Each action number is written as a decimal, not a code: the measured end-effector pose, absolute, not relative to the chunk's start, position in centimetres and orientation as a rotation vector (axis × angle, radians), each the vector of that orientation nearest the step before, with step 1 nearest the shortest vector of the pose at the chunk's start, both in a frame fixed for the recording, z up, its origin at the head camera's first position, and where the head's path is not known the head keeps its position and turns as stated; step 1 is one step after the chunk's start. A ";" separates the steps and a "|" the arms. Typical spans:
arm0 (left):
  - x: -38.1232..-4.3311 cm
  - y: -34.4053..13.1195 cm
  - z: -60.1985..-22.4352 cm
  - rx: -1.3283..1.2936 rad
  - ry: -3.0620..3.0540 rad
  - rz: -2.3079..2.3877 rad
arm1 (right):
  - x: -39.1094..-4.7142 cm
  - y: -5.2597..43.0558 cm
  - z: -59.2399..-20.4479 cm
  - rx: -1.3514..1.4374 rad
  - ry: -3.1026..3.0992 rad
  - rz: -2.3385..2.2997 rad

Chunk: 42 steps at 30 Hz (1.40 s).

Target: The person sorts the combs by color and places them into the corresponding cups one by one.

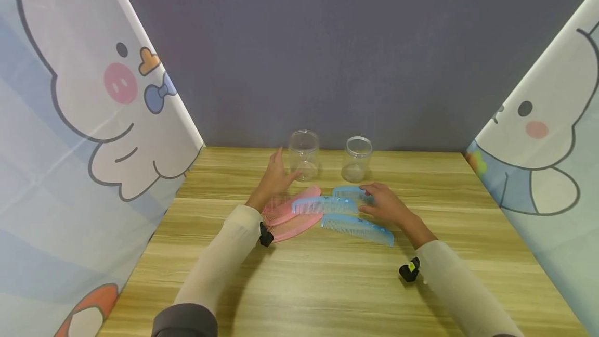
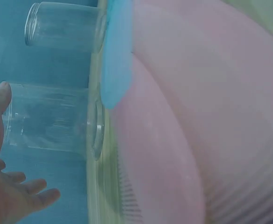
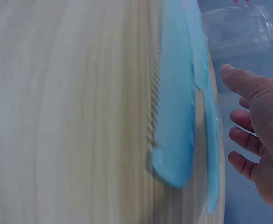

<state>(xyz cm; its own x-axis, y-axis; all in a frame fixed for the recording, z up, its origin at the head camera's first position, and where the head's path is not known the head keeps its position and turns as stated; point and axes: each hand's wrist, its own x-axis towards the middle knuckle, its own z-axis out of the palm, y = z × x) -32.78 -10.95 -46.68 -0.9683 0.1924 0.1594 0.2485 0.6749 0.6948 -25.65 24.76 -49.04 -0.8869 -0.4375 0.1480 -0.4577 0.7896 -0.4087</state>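
My left hand (image 1: 273, 180) is beside the left clear jar (image 1: 304, 157), thumb and fingers spread apart and holding nothing. In the left wrist view that hand (image 2: 8, 186) has its thumb overlapping the jar's rim end. My right hand (image 1: 387, 205) hovers by the right end of the far blue comb (image 1: 348, 190), which its fingertips partly cover. From the right wrist, the hand (image 3: 265, 126) shows relaxed fingers parted from the thumb. Between the hands lie more blue combs, one in the middle (image 1: 324, 203) and one nearer (image 1: 356, 225), and pink combs (image 1: 292, 233), some overlapping.
A second clear jar (image 1: 356, 163) stands upright to the right of the first, near the table's back edge. A dark wall (image 1: 299, 56) rises behind the wooden table (image 1: 327, 290). Cartoon-printed sheets (image 1: 61, 170) flank both sides.
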 end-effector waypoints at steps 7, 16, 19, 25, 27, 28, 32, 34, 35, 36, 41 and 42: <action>-33.9 -10.0 -46.0 -0.298 -2.775 -1.273 | -26.0 22.8 -49.6 0.828 -2.958 0.633; -34.9 -9.2 -45.5 -0.305 -2.721 -1.305 | -26.1 21.4 -49.8 0.867 -2.958 0.539; -35.2 -8.8 -45.4 -0.300 -2.690 -1.305 | -26.2 21.2 -49.9 0.896 -2.940 0.531; -35.7 -8.1 -45.1 -0.276 -2.664 -1.342 | -26.4 21.3 -50.1 0.910 -2.965 0.485; -35.8 -7.9 -45.1 -0.274 -2.658 -1.351 | -26.4 21.4 -50.1 0.911 -2.979 0.474; -35.8 -7.9 -45.1 -0.274 -2.655 -1.355 | -26.5 21.5 -50.1 0.910 -2.988 0.471; -36.0 -7.8 -45.2 -0.263 -2.654 -1.364 | -26.6 21.6 -50.1 0.908 -3.010 0.484; -36.0 -7.7 -45.3 -0.257 -2.650 -1.368 | -26.6 21.7 -50.2 0.915 -3.000 0.498; -36.1 -7.7 -45.4 -0.252 -2.647 -1.366 | -26.7 21.7 -50.2 0.920 -2.990 0.506; -36.1 -7.7 -45.4 -0.247 -2.641 -1.366 | -26.7 21.7 -50.3 0.927 -2.976 0.513; -36.2 -7.6 -45.7 -0.225 -2.610 -1.370 | -26.9 21.9 -50.8 0.946 -2.924 0.540; -36.3 -7.6 -45.7 -0.221 -2.606 -1.372 | -26.9 22.0 -50.8 0.944 -2.919 0.547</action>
<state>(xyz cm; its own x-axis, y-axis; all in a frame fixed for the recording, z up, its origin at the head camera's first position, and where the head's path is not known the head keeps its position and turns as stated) -36.25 -7.56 -45.73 -0.9712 0.0441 0.2340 0.2179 0.5611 0.7986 -26.91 22.01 -50.83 -0.8161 -0.5630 0.1302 -0.5720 0.7548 -0.3211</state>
